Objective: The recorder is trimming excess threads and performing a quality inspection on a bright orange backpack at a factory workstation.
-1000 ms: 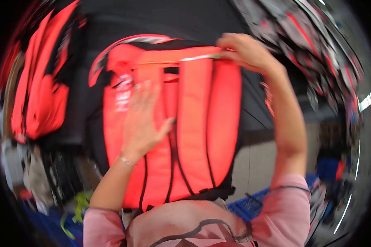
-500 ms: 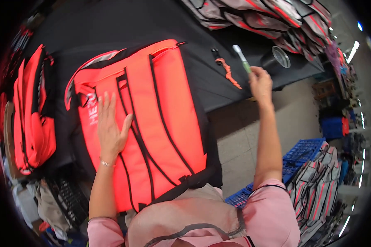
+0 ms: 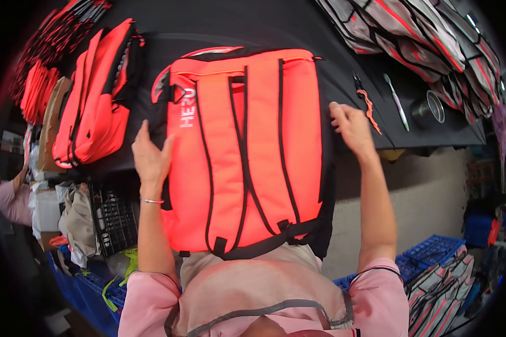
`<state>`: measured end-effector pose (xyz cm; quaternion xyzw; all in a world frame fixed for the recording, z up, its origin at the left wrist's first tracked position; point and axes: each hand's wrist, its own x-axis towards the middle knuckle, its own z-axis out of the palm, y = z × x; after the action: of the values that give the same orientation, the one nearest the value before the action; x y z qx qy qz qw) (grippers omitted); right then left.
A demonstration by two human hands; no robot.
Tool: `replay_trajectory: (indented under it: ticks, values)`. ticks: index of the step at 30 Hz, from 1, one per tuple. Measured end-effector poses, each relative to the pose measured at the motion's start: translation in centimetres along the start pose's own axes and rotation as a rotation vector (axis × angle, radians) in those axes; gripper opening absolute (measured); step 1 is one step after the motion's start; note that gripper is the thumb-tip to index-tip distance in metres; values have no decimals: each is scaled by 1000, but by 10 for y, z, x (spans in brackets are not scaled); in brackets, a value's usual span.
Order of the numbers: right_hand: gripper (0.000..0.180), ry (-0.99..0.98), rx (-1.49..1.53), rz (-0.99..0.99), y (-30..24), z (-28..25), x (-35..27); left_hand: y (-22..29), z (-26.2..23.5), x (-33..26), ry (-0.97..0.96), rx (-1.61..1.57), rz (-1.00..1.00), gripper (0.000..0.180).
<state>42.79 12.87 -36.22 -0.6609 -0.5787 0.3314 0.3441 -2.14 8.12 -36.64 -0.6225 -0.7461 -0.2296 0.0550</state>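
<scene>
A bright coral-red backpack (image 3: 225,146) with black edging lies on the black-covered table, its two shoulder straps facing up and its bottom toward me. At its left edge is my left hand (image 3: 152,155), fingers stretched and thumb apart, holding nothing. My right hand (image 3: 349,128) hovers just off the right edge, fingers loosely bent and nothing in them. To the right of that hand lies a toothbrush (image 3: 397,102) with a pale handle. Between them is an orange knotted cord with a black clip (image 3: 367,104). A dark metal-rimmed cup (image 3: 428,108) lies beside the toothbrush.
Another coral-red backpack (image 3: 95,104) stands at the left of the table. Grey bags with red stripes (image 3: 410,39) are heaped at the far right. Blue crates (image 3: 433,253) sit low on the right, a black crate (image 3: 113,216) on the left. Another person's pink sleeve (image 3: 16,199) shows far left.
My right hand has let go of the toothbrush, now lying on the table, and come left to the backpack. My left hand has slid off its front to the left edge. The view has shifted.
</scene>
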Motion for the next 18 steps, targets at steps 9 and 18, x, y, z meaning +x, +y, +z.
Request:
replay_trajectory:
  ticks: [9,18]
  values:
    - [48,118,-68,-81,-46,26,-24,-14,-34,19,-355,-545,-339,61]
    - [18,330,576,-486,-158,-52,-72,1,-154,28,-185,-1395,-152,37]
